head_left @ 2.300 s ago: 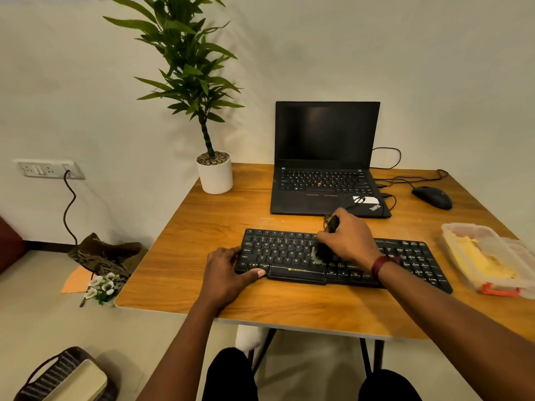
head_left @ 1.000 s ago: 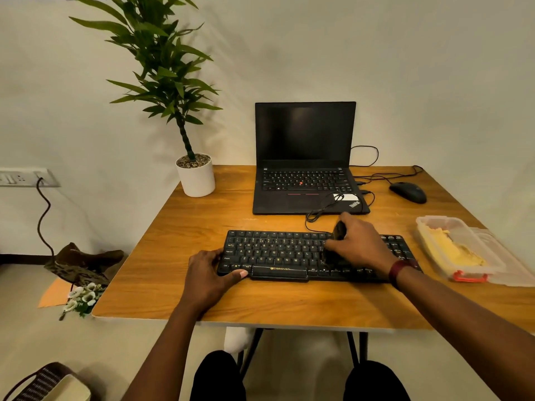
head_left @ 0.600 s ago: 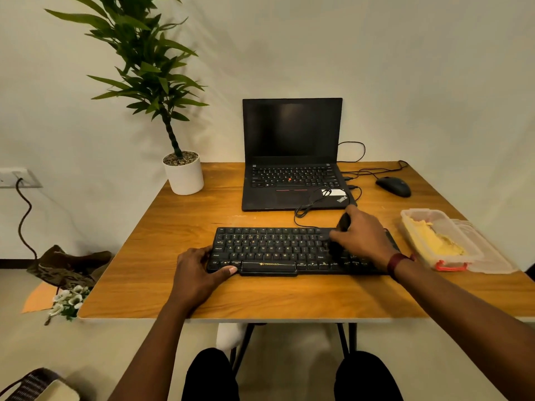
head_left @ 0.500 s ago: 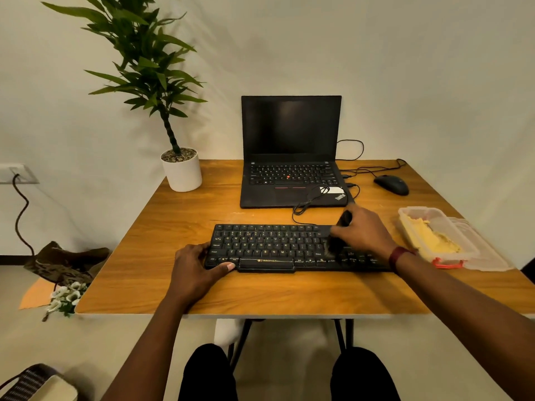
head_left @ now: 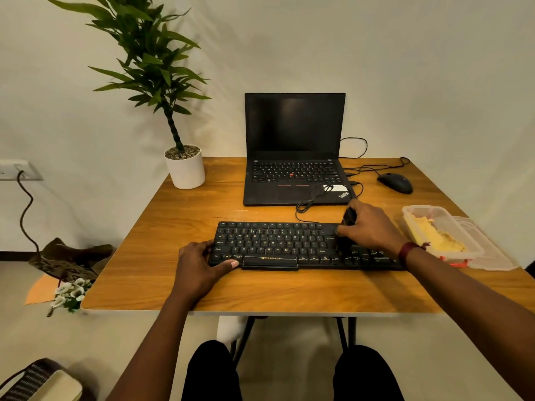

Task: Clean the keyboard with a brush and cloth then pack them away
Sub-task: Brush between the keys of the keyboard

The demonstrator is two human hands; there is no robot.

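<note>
— Head view first: where to find the keyboard [head_left: 278, 244]?
— Flat on the wooden table [head_left: 173, 227], near the front edge, in front of the open laptop [head_left: 293, 157].
— And the hands?
— Left hand [head_left: 199, 264] gripping the keyboard's left end, thumb along the front edge, fingers curled over the corner. Right hand [head_left: 370, 227] wrapped round a dark brush [head_left: 348, 217], working end down on the right-hand keys; bristles hidden under the palm.
— How to handle it?
— Probably light, stiff plastic, likely to slide on smooth wood, so best pinned at one end. Gentle strokes over the keycaps. Worth minding the thin cord [head_left: 307, 204] looped behind.
— The cloth?
— Yellow cloth [head_left: 434, 235], soft-looking, bunched inside a clear box [head_left: 419, 209] just right of the keyboard, lid [head_left: 492, 256] lying against the box's right side.
— Around the room?
— Black mouse [head_left: 396, 183] at the back right, potted plant [head_left: 185, 169] at the back left. Plain pale wall, a socket [head_left: 17, 169] on the left, a crumpled bag [head_left: 69, 256] and white flowers [head_left: 69, 293] on the floor.
</note>
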